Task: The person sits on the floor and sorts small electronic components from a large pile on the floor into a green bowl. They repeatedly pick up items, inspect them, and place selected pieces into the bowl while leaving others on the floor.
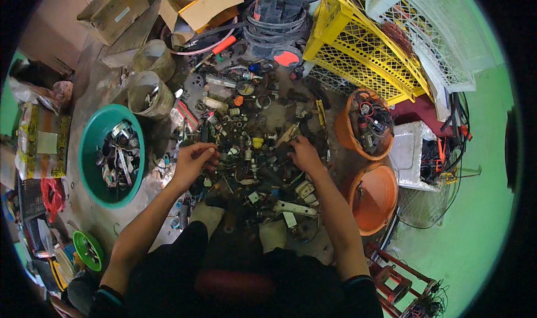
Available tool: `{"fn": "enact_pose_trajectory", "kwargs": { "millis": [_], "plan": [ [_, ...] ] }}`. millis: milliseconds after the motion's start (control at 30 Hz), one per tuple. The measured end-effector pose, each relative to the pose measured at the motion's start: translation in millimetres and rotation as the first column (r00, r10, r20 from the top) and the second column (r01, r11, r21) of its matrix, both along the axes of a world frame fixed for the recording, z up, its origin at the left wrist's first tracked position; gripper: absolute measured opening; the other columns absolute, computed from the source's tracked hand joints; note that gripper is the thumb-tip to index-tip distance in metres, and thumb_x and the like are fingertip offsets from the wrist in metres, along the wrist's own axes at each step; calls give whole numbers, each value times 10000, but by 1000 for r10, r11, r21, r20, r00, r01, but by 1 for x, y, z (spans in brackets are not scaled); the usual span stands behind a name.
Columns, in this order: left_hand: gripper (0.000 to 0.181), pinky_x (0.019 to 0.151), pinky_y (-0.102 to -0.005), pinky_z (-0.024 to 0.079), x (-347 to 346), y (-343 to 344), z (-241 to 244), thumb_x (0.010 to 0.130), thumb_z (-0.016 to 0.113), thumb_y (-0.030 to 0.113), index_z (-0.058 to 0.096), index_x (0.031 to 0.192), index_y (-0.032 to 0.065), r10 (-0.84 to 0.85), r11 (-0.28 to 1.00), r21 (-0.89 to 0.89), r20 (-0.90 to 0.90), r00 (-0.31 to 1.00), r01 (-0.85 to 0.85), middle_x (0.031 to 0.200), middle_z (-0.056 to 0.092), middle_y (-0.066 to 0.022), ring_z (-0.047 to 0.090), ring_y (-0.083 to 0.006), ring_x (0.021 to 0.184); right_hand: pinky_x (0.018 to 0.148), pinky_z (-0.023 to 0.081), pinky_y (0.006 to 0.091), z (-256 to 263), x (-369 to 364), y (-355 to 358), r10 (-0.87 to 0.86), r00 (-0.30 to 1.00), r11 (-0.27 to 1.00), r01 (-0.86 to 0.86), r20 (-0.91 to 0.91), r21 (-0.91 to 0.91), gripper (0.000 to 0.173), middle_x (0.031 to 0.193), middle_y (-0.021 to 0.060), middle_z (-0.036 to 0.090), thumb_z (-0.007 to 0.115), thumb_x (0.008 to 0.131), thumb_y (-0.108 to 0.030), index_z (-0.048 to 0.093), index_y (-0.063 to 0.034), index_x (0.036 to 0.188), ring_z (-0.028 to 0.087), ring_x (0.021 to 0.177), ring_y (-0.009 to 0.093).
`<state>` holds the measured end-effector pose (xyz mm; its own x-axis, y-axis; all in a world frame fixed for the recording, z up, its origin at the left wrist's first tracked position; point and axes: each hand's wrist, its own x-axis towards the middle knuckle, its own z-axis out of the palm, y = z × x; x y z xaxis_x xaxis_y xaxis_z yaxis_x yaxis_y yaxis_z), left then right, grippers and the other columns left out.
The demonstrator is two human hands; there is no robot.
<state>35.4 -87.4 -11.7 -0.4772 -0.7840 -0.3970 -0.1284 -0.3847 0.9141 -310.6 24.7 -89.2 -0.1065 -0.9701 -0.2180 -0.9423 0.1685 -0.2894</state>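
Note:
My left hand (196, 162) hovers over the left side of a wide heap of small mechanical and electrical parts, its fingers curled; whether anything small is between them cannot be told. At the right of the heap, my right hand (305, 153) reaches down with its fingertips among dark parts, beside a flat tan piece (288, 134). Between the hands lie a yellow plastic part (257, 142) and several small metal and plastic fittings. Nearer my feet are a long pale bracket with holes (295, 209) and a white rectangular piece (289, 219).
A teal basin (82, 158) of metal parts and two dirty buckets (133, 92) (154, 49) stand left. An orange bucket (342, 125) of wires and another orange bucket (379, 196) are right. Yellow crates (356, 53), coiled black cable (275, 30) and a cardboard box (209, 7) lie beyond.

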Motion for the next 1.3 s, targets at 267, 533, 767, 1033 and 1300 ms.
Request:
{"fn": "enact_pose_trajectory", "kwargs": {
  "millis": [267, 533, 767, 1033, 1300],
  "plan": [
    [365, 694, -301, 580, -47, 33, 27, 940, 598, 137, 547, 1255, -38, -267, 948, -131, 168, 949, 290, 1085, 643, -131, 659, -169, 882, 707, 490, 325, 72, 52, 58, -185, 804, 947, 300, 566, -116, 304, 943, 101, 588, 726, 829, -188, 661, -14, 1069, 599, 777, 218],
    [469, 762, -313, 584, -113, 38, 29, 906, 589, -4, 461, 1358, 4, -401, 903, -173, -11, 916, 394, 1250, 583, -154, 661, -208, 977, 673, 509, 288, 101, 56, 92, -159, 571, 888, 439, 806, -136, 318, 921, 93, 684, 763, 806, -163, 672, -26, 1078, 627, 735, 145],
    [632, 832, -310, 549, -166, 52, 59, 881, 536, -83, 338, 1458, 83, -593, 804, -180, -174, 786, 567, 1485, 381, -126, 627, -220, 1085, 727, 499, 289, 113, -41, 116, -475, 571, 661, 734, 670, -157, 341, 888, 102, 700, 746, 820, -213, 674, 19, 1060, 640, 777, 159],
    [482, 783, -294, 558, -154, 48, 39, 909, 537, -21, 429, 1378, 4, -495, 862, -159, -59, 867, 481, 1355, 536, -125, 656, -211, 1014, 755, 504, 318, 93, -162, 125, -551, 362, 142, 929, 752, -343, 427, 888, 170, 696, 762, 810, -241, 655, 91, 1057, 657, 809, 208],
    [389, 783, -293, 560, -122, 33, 27, 921, 554, 18, 496, 1305, -14, -412, 907, -128, -82, 908, 400, 1280, 590, -131, 666, -195, 968, 741, 516, 321, 73, -110, 131, -620, 610, 378, 783, 493, -494, 238, 868, 123, 714, 734, 802, -152, 700, 2, 981, 676, 779, 209]
  ]
}}
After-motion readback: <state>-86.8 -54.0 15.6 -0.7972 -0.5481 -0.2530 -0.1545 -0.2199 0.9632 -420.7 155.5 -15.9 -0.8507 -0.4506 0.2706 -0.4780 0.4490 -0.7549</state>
